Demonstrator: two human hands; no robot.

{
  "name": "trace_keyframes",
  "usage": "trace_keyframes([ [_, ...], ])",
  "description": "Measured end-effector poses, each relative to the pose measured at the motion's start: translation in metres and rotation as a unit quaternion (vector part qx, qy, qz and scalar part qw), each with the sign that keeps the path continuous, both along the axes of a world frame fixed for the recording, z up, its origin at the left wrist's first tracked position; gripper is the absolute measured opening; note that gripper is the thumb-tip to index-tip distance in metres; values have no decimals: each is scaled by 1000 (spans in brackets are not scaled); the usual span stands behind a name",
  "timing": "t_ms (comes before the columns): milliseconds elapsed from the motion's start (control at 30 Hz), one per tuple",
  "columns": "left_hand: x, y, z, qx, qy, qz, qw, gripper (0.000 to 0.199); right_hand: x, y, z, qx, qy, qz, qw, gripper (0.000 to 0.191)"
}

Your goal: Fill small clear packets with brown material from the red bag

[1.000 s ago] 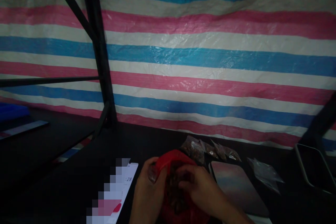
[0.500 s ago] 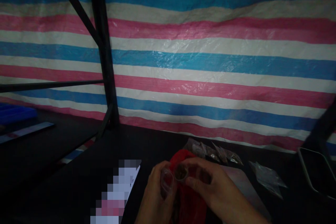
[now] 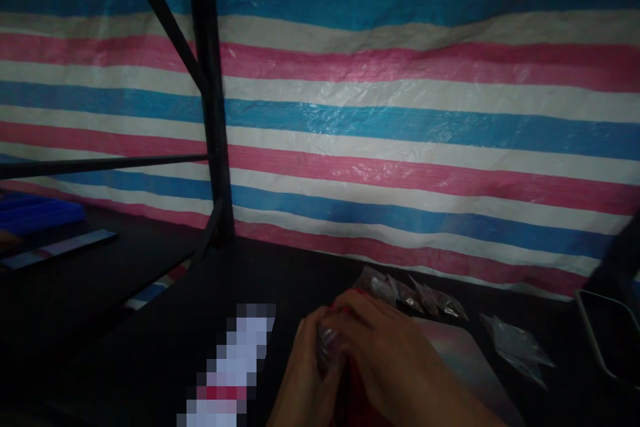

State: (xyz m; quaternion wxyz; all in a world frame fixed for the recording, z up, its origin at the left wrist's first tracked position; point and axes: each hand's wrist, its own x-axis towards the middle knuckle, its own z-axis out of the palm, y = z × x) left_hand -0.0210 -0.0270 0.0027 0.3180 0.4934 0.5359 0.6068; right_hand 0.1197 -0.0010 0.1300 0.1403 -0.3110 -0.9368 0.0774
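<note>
Low in the middle of the head view, my left hand (image 3: 309, 370) is wrapped round a small clear plastic container (image 3: 327, 345). My right hand (image 3: 380, 343) lies against it from the right, its fingers closed over the container's top; what those fingers hold is hidden. Under and between both hands shows a red bag or cloth (image 3: 357, 393), mostly covered. Just behind my right hand lie several small clear bags with brownish contents (image 3: 410, 295). A pale, smooth mat (image 3: 463, 360) extends from beneath my right forearm.
Flat clear bags (image 3: 517, 347) lie right of the mat, near a dark phone-like device (image 3: 607, 333). A pixelated strip (image 3: 235, 360) is left of my hands. Beyond a black metal frame (image 3: 216, 113) sits a blue tray (image 3: 40, 212), with part of a person's hand at its edge.
My right hand has moved left onto the container in my left hand. The small round cup with dark contents, visible at my right fingertips before, is now hidden. The view has shifted slightly.
</note>
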Motion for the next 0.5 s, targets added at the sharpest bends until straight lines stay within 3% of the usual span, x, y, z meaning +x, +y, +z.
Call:
trace_keyframes([
  [167, 0, -5, 13, -16, 17, 15, 1000, 46, 8, 5, -6, -23, 106, 4, 994, 52],
  [267, -3, -7, 23, -38, 45, 96, 994, 48, 15, 7, -10, -57, 174, -43, 982, 46],
  [367, -2, -14, 30, -77, 119, 192, 971, 51, 19, 7, -23, -125, 115, -58, 984, 49],
  [500, 8, -32, 30, -193, 236, 205, 930, 54, 20, 9, -49, -177, -11, -47, 983, 54],
])
